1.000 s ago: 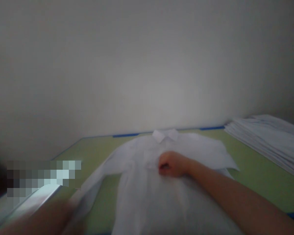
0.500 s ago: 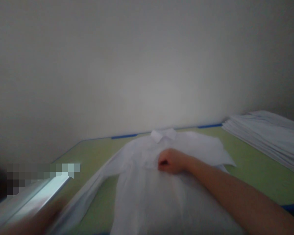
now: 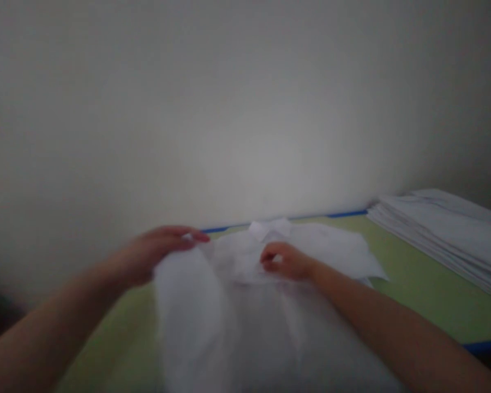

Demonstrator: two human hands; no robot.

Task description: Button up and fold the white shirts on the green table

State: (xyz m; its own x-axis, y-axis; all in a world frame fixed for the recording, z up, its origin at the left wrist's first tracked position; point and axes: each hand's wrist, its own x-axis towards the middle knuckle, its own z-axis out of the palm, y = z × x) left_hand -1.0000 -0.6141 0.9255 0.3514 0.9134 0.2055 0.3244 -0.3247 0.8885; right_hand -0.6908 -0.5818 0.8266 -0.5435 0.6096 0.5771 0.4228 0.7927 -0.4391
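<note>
A white collared shirt (image 3: 245,311) lies face up on a green table (image 3: 425,289), collar toward the far wall. My right hand (image 3: 284,261) rests on the shirt's chest just below the collar, fingers curled in a loose pinch on the cloth. My left hand (image 3: 159,252) is raised at the shirt's left shoulder, fingers pressed together on a fold of the left side and sleeve, which is lifted over the body. The picture is blurred.
A tall stack of folded white cloth (image 3: 445,229) sits at the table's far right. Blue tape (image 3: 343,214) edges the table along the pale wall and at the near right corner.
My left hand has come up from the lower left and carried the shirt's left sleeve inward over the body. The right hand has stayed on the chest. The shiny metal edge at left is out of view.
</note>
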